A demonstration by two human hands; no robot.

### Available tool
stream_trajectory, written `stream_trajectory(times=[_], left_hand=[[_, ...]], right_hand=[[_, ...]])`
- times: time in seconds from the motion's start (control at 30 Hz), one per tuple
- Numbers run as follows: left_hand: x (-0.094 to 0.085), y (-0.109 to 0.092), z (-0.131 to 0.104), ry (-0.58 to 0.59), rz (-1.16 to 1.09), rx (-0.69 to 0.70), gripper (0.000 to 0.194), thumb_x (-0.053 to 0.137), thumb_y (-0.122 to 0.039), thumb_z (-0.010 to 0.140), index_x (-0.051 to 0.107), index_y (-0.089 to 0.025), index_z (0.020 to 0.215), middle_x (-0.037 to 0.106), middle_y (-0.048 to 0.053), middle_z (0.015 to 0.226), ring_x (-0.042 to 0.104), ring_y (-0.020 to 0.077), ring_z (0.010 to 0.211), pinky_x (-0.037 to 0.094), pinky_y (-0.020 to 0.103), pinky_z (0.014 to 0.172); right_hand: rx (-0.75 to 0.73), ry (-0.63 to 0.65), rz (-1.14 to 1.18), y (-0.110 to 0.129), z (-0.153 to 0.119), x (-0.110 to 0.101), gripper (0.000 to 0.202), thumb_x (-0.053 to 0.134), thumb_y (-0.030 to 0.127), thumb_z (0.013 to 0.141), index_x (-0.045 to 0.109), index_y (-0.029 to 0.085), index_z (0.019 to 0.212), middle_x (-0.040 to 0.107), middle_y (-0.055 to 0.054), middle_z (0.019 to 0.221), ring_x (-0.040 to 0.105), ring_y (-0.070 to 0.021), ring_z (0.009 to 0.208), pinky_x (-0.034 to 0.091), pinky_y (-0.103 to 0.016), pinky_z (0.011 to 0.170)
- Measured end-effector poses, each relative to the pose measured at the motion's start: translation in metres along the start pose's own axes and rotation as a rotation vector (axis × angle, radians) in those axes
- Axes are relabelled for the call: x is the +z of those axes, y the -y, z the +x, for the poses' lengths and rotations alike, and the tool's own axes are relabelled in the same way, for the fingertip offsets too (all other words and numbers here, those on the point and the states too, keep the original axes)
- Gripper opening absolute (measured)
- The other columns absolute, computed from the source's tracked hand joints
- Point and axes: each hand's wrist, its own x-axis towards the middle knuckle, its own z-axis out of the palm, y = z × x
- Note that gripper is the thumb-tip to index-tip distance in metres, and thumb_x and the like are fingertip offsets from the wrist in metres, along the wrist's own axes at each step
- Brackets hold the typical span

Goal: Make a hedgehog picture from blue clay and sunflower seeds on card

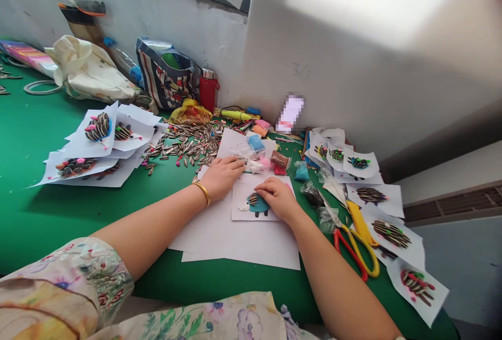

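My left hand (pixel 225 175) lies open and palm down on white paper, its fingertips beside small bags of modelling clay. A small white card (pixel 241 213) sits in front of me on larger white sheets (pixel 235 243). On this card is a flat blue clay hedgehog (pixel 262 207) with a white snout and dark feet. Several striped sunflower seeds (pixel 253 199) stand on its back. My right hand (pixel 277 197) rests over the card's right side, thumb and fingers pinched at the hedgehog's upper edge. Whatever is between those fingertips is too small to make out.
Loose sunflower seeds (pixel 192 141) are heaped beyond my left hand. Finished seed pictures lie in a left stack (pixel 94 157) and a right row (pixel 392 233). Scissors (pixel 358 248) and a yellow-handled cutter (pixel 358 219) lie right. A red bottle (pixel 207 91) and bags stand along the wall.
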Motion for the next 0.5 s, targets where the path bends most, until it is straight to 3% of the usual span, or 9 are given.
stream_trajectory(times=[0.2,0.5], left_hand=[[-0.001,0.001,0.002,-0.031,0.05,-0.03,0.025,0.049,-0.018,0.094,0.073,-0.024,0.096,0.073,0.008,0.105,0.054,0.027,0.112,0.033,0.047,0.095],[-0.002,0.004,0.004,-0.036,0.135,-0.088,0.022,0.053,-0.022,0.092,0.072,-0.021,0.082,0.068,0.009,0.084,0.052,0.0272,0.093,0.034,0.044,0.081]], right_hand=[[0.019,-0.036,-0.006,0.001,-0.001,-0.007,0.021,0.054,0.025,0.091,0.075,0.024,0.097,0.069,-0.005,0.097,0.063,-0.0204,0.096,0.049,-0.036,0.088],[0.186,-0.113,0.105,-0.009,-0.004,-0.009,0.028,0.047,0.026,0.092,0.07,0.023,0.108,0.071,-0.006,0.106,0.067,-0.0209,0.097,0.053,-0.037,0.087]])
